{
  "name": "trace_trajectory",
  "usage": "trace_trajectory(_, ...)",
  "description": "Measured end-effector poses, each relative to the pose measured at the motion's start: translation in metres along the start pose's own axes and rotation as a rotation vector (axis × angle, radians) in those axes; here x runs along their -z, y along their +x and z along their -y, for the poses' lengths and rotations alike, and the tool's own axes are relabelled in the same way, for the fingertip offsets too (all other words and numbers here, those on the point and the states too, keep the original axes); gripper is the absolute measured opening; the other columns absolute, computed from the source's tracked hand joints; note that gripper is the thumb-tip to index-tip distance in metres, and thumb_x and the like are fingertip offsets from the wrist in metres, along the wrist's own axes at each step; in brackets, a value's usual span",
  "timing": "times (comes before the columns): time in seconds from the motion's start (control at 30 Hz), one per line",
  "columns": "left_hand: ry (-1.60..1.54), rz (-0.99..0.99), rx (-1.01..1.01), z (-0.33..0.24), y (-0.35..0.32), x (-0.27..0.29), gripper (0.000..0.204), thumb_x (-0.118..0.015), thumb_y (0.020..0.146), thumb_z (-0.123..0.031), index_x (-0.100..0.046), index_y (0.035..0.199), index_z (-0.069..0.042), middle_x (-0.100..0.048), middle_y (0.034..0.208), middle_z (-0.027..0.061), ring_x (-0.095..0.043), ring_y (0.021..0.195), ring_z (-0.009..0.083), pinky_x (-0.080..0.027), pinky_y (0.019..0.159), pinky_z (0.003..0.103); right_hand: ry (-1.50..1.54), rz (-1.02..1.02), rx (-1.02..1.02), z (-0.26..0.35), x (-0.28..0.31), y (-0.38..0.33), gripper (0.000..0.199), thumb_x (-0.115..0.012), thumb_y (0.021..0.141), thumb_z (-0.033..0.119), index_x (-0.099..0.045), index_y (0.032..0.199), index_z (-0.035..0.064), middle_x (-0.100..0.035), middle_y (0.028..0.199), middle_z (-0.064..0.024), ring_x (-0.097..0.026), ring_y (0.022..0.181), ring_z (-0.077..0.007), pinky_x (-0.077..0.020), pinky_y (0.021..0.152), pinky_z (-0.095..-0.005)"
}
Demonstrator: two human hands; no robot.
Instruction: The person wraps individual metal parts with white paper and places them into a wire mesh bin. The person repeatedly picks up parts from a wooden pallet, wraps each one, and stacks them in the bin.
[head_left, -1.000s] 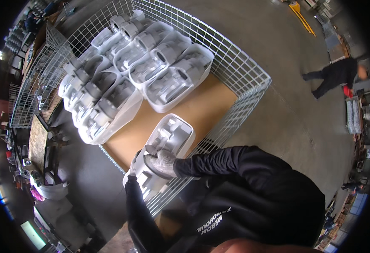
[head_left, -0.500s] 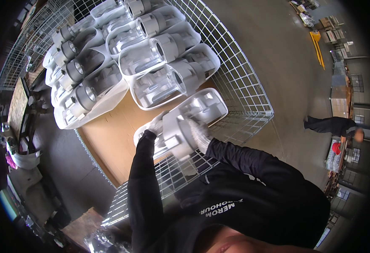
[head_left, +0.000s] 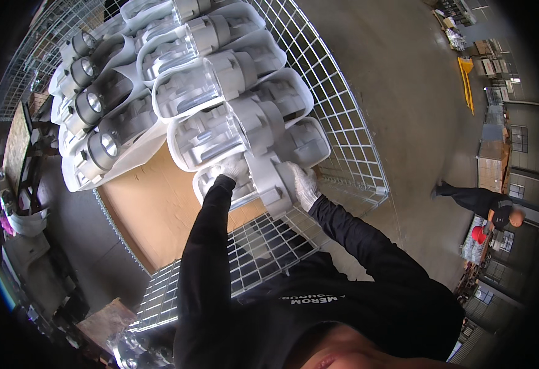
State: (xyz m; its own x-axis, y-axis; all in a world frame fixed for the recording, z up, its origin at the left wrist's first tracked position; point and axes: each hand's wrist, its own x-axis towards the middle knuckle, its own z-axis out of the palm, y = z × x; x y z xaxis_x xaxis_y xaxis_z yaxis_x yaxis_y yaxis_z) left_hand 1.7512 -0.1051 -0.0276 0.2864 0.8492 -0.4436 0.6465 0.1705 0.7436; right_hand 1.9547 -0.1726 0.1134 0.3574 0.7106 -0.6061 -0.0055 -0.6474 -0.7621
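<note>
- Grey cast-metal housing (head_left: 269,184) in a white foam-like wrap (head_left: 326,149), between both gloved hands, at the near end of the packed rows.
- Left hand (head_left: 232,167): fingers bent down onto the housing's left section, tips hidden. Right hand (head_left: 304,186): fingers folded along its right flank. Reads as a two-handed hold, closed on the part.
- Step in hand, judged: setting the housing in line with its neighbours. Whether the base bears its weight: cannot tell.
- Next move, judged: calls for keeping it level, nudging it snug, then freeing fingers without dragging the wrap.
- Just beyond the grip: nearest wrapped housing (head_left: 202,135), lying close alongside; contact partly hidden. More rows behind it.
- Left of the grip: cardboard liner (head_left: 143,203), then a cluster of wrapped housings (head_left: 94,150) turned differently.
- Right of the grip and bodyward: wire-mesh container (head_left: 366,126); its near wall obliges reaching over.
- Far right: co-worker (head_left: 484,203), yellow pallet jack (head_left: 465,80); both well apart, no obstruction.
</note>
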Motion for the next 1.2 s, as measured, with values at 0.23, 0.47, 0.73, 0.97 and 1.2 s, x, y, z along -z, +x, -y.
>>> trace_trajectory(0.23,0.708,-0.213,-0.237,0.003,0.022,-0.04,0.024,-0.054,0.086,-0.02,-0.075,0.085,-0.008,-0.071,0.086,0.0139,-0.07,0.084,0.0305,-0.053,0.075,0.045,-0.013,-0.057,-0.063,0.013,0.015,0.038,0.05,-0.067,0.087,0.038,-0.064,0.113,-0.0055,-0.067,0.107,-0.0094,-0.061,0.094,-0.0196,-0.0476,0.087,-0.0333)
trace_trajectory(0.47,0.407,-0.234,-0.102,-0.017,0.019,-0.034,0.03,-0.053,0.088,-0.026,-0.072,0.098,-0.005,-0.07,0.094,0.0187,-0.068,0.09,0.035,-0.053,0.082,0.047,0.057,-0.032,-0.024,0.017,0.012,0.028,0.048,-0.067,0.088,0.034,-0.064,0.117,-0.0032,-0.067,0.112,-0.0087,-0.062,0.097,-0.0189,-0.048,0.089,-0.0329)
trace_trajectory(0.73,0.149,-0.329,-0.037,-0.017,0.023,-0.028,0.034,-0.052,0.087,-0.032,-0.073,0.092,-0.006,-0.072,0.093,0.018,-0.069,0.088,0.037,-0.054,0.079,0.047,0.195,0.012,-0.087,-0.009,0.023,0.058,0.041,-0.066,0.089,0.027,-0.064,0.115,-0.0042,-0.068,0.106,-0.0105,-0.065,0.093,-0.0208,-0.0535,0.079,-0.0367)
trace_trajectory(0.97,0.24,-0.145,-0.084,-0.051,-0.061,0.029,0.044,-0.057,0.087,-0.03,-0.062,0.124,-0.006,-0.069,0.113,0.0201,-0.066,0.106,0.0347,-0.05,0.092,0.046,-0.201,-0.005,0.01,-0.016,0.034,0.075,0.061,-0.064,0.087,0.046,-0.064,0.107,-0.0117,-0.068,0.098,-0.0165,-0.06,0.092,-0.0258,-0.0457,0.088,-0.0385)
trace_trajectory(1.2,0.144,-0.419,-0.387,-0.062,-0.368,0.196,0.029,-0.058,0.09,-0.013,-0.063,0.118,-0.009,-0.068,0.106,0.0158,-0.065,0.095,0.0351,-0.053,0.081,0.042,-0.166,-0.093,0.911,0.078,0.047,-0.052,0.036,-0.059,0.1,0.022,-0.057,0.127,-0.0016,-0.066,0.121,-0.0147,-0.062,0.111,-0.0224,-0.0466,0.098,-0.0334)
